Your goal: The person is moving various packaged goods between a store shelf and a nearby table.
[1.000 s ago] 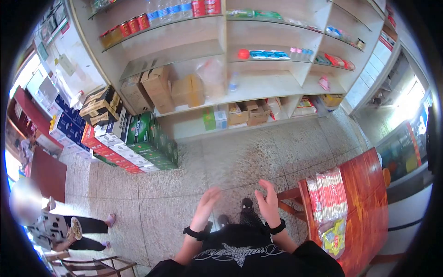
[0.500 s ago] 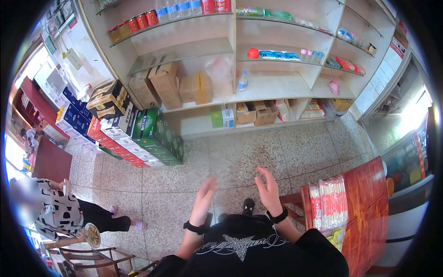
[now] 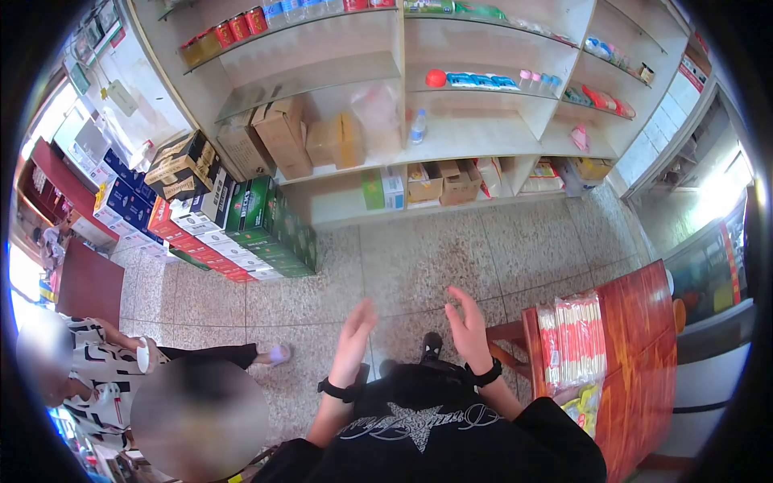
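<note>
Speckled floor tiles (image 3: pixel 407 270) stretched out beneath and ahead of both hands, up to a wide set of shelves (image 3: pixel 475 145) beyond the fingertips. Neither the left hand (image 3: pixel 353 334) nor the right hand (image 3: pixel 469 328) gripped anything: both hung empty above the floor, fingers loosely extended and palms turned toward each other, an easy pose that likely came from having no weight to carry. Just to the right of the right hand, not touching it, stood a wooden table (image 3: pixel 636 354) bearing red-and-white packets (image 3: pixel 573 342), laid flat and side by side, probably to keep the slim bundles from sliding; a yellow packet (image 3: pixel 581 405) lay on the near side of them. Ahead and to the left of the left hand, green boxes (image 3: pixel 270 221) were stacked squarely on the ground, presumably because they were heavy. Farther ahead, between the two hands' lines, a water bottle (image 3: pixel 418 127) stood upright on a low shelf, its flat base keeping it steady.
</note>
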A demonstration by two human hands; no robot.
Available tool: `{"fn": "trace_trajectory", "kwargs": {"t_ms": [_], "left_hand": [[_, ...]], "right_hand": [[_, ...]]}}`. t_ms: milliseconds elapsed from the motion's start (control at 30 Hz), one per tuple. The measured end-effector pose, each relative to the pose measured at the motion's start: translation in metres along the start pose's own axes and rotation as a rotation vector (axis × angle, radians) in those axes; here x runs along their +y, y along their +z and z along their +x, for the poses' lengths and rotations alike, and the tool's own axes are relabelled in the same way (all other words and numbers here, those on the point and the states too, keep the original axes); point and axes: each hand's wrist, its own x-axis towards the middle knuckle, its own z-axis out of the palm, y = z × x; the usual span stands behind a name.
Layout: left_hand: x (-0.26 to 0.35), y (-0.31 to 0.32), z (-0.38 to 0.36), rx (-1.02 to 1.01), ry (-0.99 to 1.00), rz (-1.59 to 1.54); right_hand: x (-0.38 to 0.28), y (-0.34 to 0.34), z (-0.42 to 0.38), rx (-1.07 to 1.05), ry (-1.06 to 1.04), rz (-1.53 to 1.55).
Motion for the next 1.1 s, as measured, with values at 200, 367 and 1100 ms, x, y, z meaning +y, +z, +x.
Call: {"fn": "trace_trajectory", "kwargs": {"t_ms": [200,367,1100], "left_hand": [[0.0,0.005,0.006,0.006,-0.021,0.06],[-0.001,0.01,0.013,0.03,-0.002,0.036],[0.02,0.14,0.126,0.003,0.057,0.072]], "right_hand": [[0.004,-0.004,0.002,0.026,0.028,-0.027],[0.008,-0.007,0.009,0.023,0.026,-0.03],[0.068,-0.106,0.124,0.139,0.092,0.033]]}}
